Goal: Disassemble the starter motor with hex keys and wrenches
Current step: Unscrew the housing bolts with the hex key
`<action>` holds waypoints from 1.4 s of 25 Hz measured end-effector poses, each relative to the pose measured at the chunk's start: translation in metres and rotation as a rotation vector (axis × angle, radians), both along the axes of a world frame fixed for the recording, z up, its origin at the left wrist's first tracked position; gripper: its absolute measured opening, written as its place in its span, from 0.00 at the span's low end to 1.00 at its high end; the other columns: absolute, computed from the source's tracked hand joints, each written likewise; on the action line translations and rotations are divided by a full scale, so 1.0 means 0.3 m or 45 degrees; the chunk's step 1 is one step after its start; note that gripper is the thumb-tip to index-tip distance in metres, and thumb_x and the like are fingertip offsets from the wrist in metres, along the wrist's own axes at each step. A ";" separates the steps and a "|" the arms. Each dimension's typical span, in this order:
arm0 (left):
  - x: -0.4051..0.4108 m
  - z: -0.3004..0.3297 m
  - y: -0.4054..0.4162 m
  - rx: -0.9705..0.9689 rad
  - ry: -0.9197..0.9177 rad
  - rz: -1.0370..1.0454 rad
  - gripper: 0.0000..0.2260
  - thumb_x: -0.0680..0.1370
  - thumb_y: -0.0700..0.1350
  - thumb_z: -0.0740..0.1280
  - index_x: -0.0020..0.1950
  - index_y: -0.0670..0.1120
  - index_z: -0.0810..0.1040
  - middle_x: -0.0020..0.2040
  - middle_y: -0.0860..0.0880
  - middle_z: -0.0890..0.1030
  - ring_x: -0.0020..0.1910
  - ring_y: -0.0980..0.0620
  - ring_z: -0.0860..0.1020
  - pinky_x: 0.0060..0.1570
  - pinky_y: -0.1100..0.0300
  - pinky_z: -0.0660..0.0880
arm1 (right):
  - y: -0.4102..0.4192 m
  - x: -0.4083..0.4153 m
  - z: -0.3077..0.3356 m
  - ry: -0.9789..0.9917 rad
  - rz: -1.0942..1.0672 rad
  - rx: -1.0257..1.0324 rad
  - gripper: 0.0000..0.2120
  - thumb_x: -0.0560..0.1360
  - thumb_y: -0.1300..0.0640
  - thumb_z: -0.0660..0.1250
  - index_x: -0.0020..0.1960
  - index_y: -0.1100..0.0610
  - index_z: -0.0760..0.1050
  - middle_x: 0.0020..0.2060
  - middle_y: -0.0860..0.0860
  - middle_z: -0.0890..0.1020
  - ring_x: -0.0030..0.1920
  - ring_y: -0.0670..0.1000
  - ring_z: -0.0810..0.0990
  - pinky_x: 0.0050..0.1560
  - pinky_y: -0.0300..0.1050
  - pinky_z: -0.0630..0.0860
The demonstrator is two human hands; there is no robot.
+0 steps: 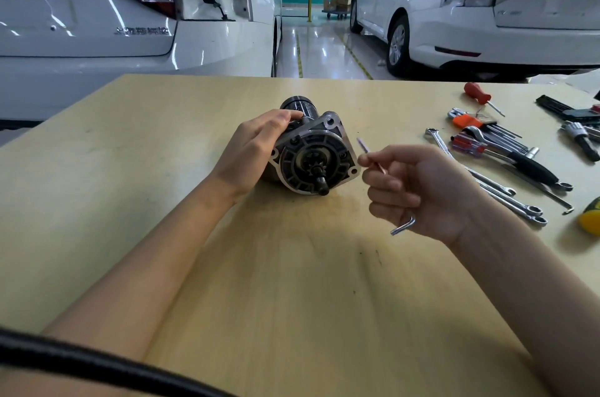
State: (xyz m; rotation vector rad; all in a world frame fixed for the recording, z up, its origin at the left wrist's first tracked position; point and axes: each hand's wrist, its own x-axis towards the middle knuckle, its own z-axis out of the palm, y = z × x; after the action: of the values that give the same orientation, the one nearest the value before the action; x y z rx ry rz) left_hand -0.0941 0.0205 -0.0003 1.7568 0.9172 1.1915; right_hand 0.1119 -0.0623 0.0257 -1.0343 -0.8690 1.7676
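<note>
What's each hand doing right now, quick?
Left hand: holds the black-and-silver metal starter motor from the side, steadying it on the table.
Right hand: fingers curled round a thin L-shaped silver hex key.

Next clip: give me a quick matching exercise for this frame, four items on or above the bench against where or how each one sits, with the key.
Items:
1. starter motor
2. hex key
3. red-handled screwdriver
4. combination wrenches

States:
A. lying in a row on the table, right of the right hand
B. pinched in the right hand, above the table
C. far right, nearest the cars
D. on its side, steadied by the left hand, pinion toward the camera

Pairs: 1-D, 2-B, 3-C, 4-A
</note>
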 end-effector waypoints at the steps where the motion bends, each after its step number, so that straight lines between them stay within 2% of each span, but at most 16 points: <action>1: 0.001 -0.002 0.001 -0.002 0.000 0.009 0.15 0.78 0.54 0.55 0.54 0.55 0.80 0.53 0.54 0.83 0.56 0.57 0.79 0.60 0.60 0.74 | 0.007 0.004 0.000 -0.018 -0.078 0.045 0.04 0.73 0.61 0.59 0.40 0.58 0.71 0.21 0.47 0.62 0.17 0.44 0.57 0.18 0.35 0.56; 4: 0.000 -0.002 0.001 -0.004 0.017 0.033 0.15 0.78 0.54 0.55 0.54 0.55 0.80 0.54 0.53 0.83 0.57 0.56 0.79 0.62 0.56 0.74 | 0.034 0.005 -0.024 -0.420 -0.299 0.207 0.05 0.75 0.63 0.62 0.49 0.62 0.75 0.23 0.46 0.61 0.20 0.44 0.56 0.19 0.34 0.54; 5: 0.001 -0.004 0.000 -0.001 0.019 0.034 0.15 0.78 0.54 0.55 0.55 0.55 0.80 0.54 0.53 0.83 0.57 0.56 0.79 0.62 0.55 0.74 | 0.042 0.001 -0.032 -0.539 -0.328 0.250 0.08 0.74 0.65 0.64 0.53 0.62 0.76 0.23 0.46 0.62 0.21 0.44 0.57 0.19 0.34 0.54; 8: 0.002 -0.008 -0.005 0.030 0.031 0.043 0.15 0.78 0.53 0.55 0.55 0.55 0.79 0.53 0.55 0.83 0.56 0.58 0.79 0.61 0.57 0.74 | 0.070 -0.017 -0.043 -0.716 -0.288 0.346 0.23 0.70 0.71 0.66 0.62 0.54 0.76 0.25 0.48 0.62 0.24 0.47 0.57 0.21 0.35 0.54; 10: 0.002 -0.007 -0.005 0.039 0.037 0.046 0.15 0.78 0.53 0.55 0.56 0.55 0.79 0.53 0.55 0.83 0.56 0.59 0.79 0.61 0.58 0.74 | 0.088 -0.020 -0.033 -0.778 -0.237 0.367 0.26 0.69 0.72 0.65 0.62 0.50 0.77 0.24 0.49 0.60 0.24 0.48 0.56 0.22 0.35 0.53; 14: 0.001 -0.011 -0.001 0.041 0.048 0.048 0.16 0.78 0.53 0.55 0.57 0.53 0.80 0.54 0.53 0.83 0.57 0.57 0.79 0.61 0.55 0.74 | 0.104 -0.021 -0.043 -0.805 -0.160 0.415 0.25 0.69 0.71 0.64 0.48 0.41 0.83 0.24 0.49 0.58 0.25 0.49 0.54 0.24 0.37 0.50; 15: 0.001 -0.011 0.000 0.047 0.046 0.046 0.16 0.79 0.53 0.55 0.58 0.52 0.80 0.54 0.53 0.83 0.57 0.57 0.79 0.61 0.54 0.74 | 0.103 -0.026 -0.050 -0.791 -0.164 0.429 0.25 0.69 0.71 0.64 0.48 0.41 0.83 0.24 0.49 0.58 0.25 0.49 0.54 0.24 0.36 0.51; 17: 0.001 -0.010 0.004 0.054 0.041 0.051 0.17 0.79 0.53 0.55 0.58 0.51 0.80 0.54 0.52 0.83 0.57 0.56 0.79 0.62 0.53 0.74 | 0.103 -0.031 -0.066 -0.756 -0.185 0.431 0.23 0.70 0.71 0.65 0.50 0.44 0.83 0.24 0.49 0.59 0.24 0.48 0.54 0.22 0.34 0.52; 21: 0.004 -0.011 0.003 0.049 0.038 0.058 0.18 0.78 0.53 0.55 0.58 0.49 0.80 0.54 0.50 0.83 0.57 0.54 0.79 0.62 0.50 0.74 | 0.090 -0.036 -0.079 -0.760 -0.172 0.427 0.12 0.70 0.69 0.67 0.41 0.53 0.82 0.25 0.51 0.59 0.22 0.47 0.55 0.21 0.33 0.53; 27: 0.005 -0.007 -0.003 0.047 0.048 0.062 0.19 0.79 0.52 0.54 0.59 0.47 0.80 0.54 0.50 0.83 0.57 0.55 0.79 0.62 0.55 0.74 | 0.078 -0.056 -0.082 -0.746 -0.166 0.463 0.15 0.71 0.68 0.67 0.34 0.50 0.79 0.23 0.51 0.60 0.20 0.46 0.56 0.21 0.32 0.54; 31: 0.004 -0.006 -0.006 0.069 0.057 0.068 0.18 0.81 0.49 0.54 0.61 0.45 0.79 0.56 0.50 0.82 0.57 0.56 0.78 0.62 0.56 0.73 | 0.078 -0.066 -0.086 -0.754 -0.183 0.486 0.19 0.72 0.70 0.66 0.37 0.46 0.80 0.22 0.48 0.61 0.21 0.47 0.57 0.20 0.32 0.55; 35: 0.003 -0.006 -0.007 0.070 0.077 0.077 0.17 0.81 0.48 0.54 0.61 0.44 0.79 0.56 0.48 0.82 0.59 0.52 0.78 0.64 0.50 0.72 | 0.075 -0.055 -0.083 -0.723 -0.265 0.478 0.14 0.70 0.69 0.69 0.45 0.50 0.82 0.24 0.50 0.64 0.23 0.48 0.56 0.22 0.34 0.53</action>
State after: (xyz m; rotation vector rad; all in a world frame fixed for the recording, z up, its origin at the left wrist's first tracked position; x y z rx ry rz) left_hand -0.0932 0.0185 -0.0022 1.8291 0.9872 1.2184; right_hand 0.0953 -0.0399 0.0008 -1.3326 -1.3251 1.0862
